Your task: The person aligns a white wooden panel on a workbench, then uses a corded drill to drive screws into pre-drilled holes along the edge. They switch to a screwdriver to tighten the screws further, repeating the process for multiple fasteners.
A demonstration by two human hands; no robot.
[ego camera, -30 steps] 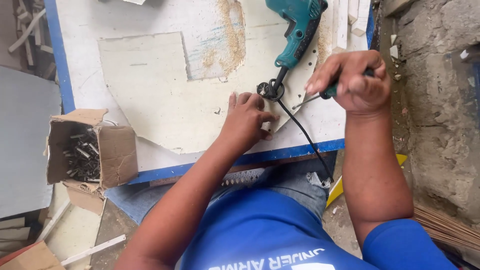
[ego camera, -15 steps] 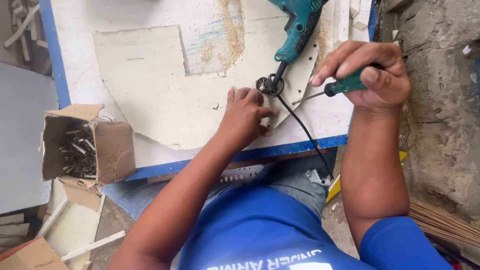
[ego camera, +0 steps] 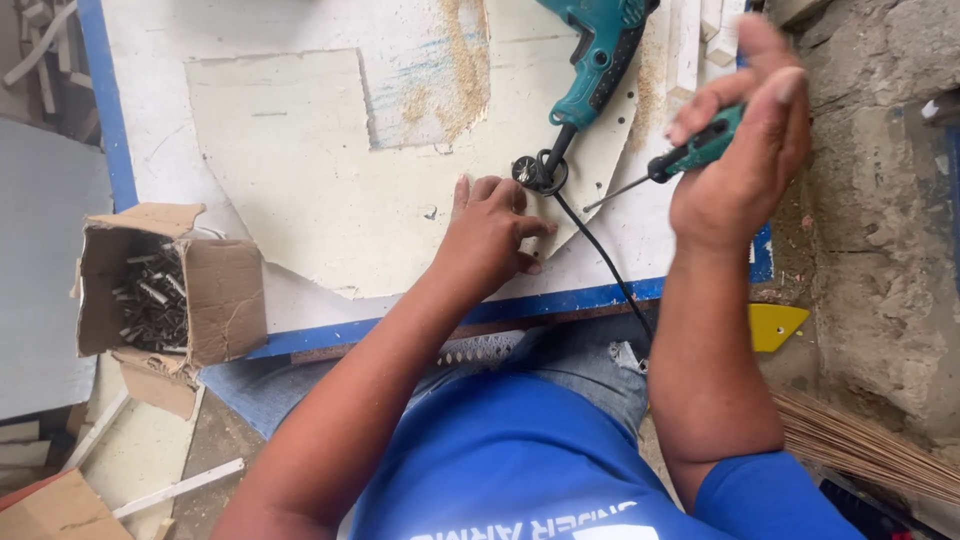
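Screwdriver [ego camera: 690, 158] first: it sits in my right hand [ego camera: 740, 160], up at two o'clock from the middle of the bench, green grip under my palm with the fingers [ego camera: 775, 110] half unfurled over it rather than clenched, thumb side loose. The thin steel shank points toward nine o'clock, its tip hanging in the air near the drill's cord and apart from the wood. I judge it light and stiff; the rubbery grip should not slip, and the thick middle of that grip is the place to take hold, never the bare shank.

My left hand [ego camera: 490, 235] lies flat at the centre, fingers spread and pressing down on the pale cut panel [ego camera: 300, 170], closed on nothing. The panel looks thin, rigid and smooth, likely to slide on the white table [ego camera: 160, 60] unless held down like this. Just past my fingertips at twelve o'clock is a small black chuck key [ego camera: 528, 172] looped on the cord [ego camera: 600, 260] of the teal drill [ego camera: 600, 60], which rests at one o'clock. At nine o'clock, off the table edge, an open cardboard box [ego camera: 215, 300] holds dark screws [ego camera: 150, 300].
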